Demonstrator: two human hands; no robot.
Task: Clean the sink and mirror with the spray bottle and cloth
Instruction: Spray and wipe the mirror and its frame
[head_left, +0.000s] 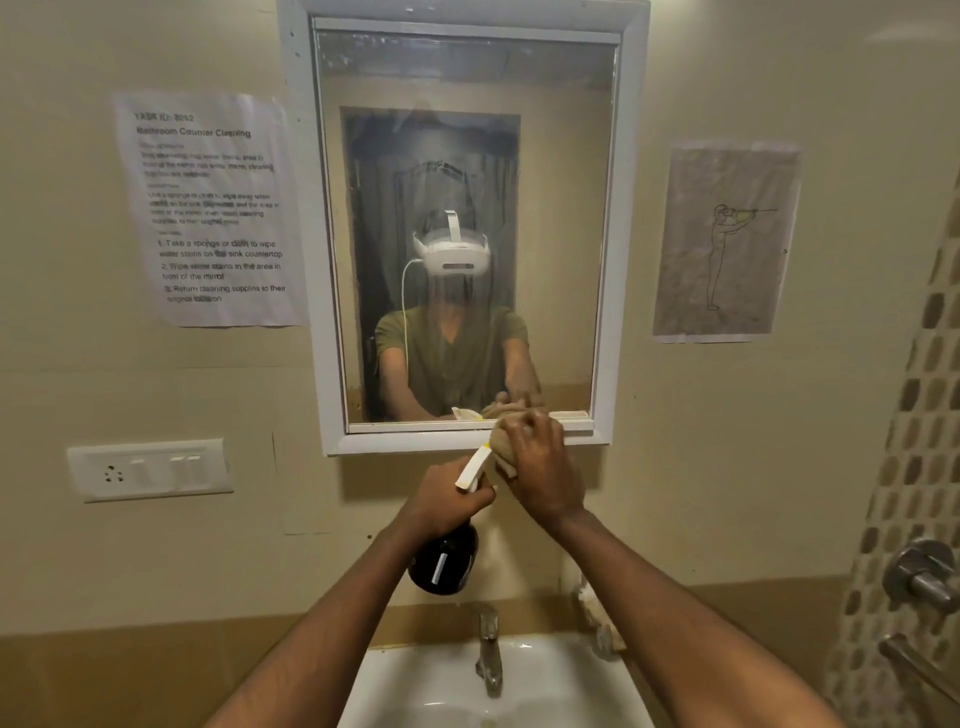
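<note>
Head view, the only one. Two hands (498, 478) raised in front of the lower edge of one mirror (467, 208), white-framed, glass streaked and hazy. Left hand (441, 501) wrapped around the neck of one spray bottle (444, 564): dark round body hanging below the fist, white trigger head with a yellow tip slanting up toward 1 o'clock. Right hand (537, 470) closed on one bunched tan cloth (504, 449), pressed at the mirror's bottom frame, around 6 o'clock of the glass; cloth touching the nozzle tip or just beside it, cannot tell which. Two bare forearms running up from the bottom of the picture.

Below, at 6 o'clock of the view, one white sink (545, 675) with one metal tap (488, 654) standing at its back rim. Two paper sheets taped to the beige wall: one printed instruction sheet (210, 208) at 9 o'clock of the mirror, one line drawing of a standing figure (724, 241) at 3 o'clock. One white switch plate (150, 467) at 8 o'clock, with a socket and rocker switches; switch count too blurred to tell. At 4 o'clock of the view, one chrome shower valve (924, 571) against a band of mosaic tile (914, 415). In the mirror, a reflected person in an olive top wearing one white headset.
</note>
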